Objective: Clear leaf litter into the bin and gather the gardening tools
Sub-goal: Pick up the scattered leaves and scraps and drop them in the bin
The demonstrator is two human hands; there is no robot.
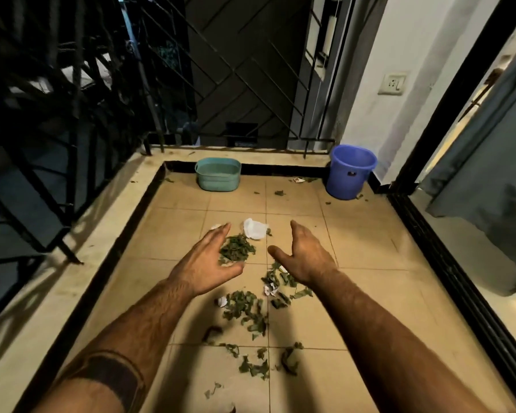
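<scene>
Green leaf litter lies scattered over the beige tiled balcony floor [355, 234]. One small heap of leaves [236, 248] sits between my hands. My left hand [207, 262] hovers just left of that heap, fingers straight and spread, holding nothing. My right hand [303, 254] is held out to the heap's right, palm turned inward, fingers straight, empty too. More leaves [246, 308] and crumpled white paper bits [270, 290] lie nearer me. A larger white paper scrap [255, 228] lies just beyond the heap. A blue bucket [350, 171] stands in the far right corner.
A teal tub [218, 174] stands against the far kerb. Black metal railings [72, 114] close the left and far sides. A raised kerb [81, 248] edges the floor. At the right is a sliding door track [447, 269] and a curtain [489, 174].
</scene>
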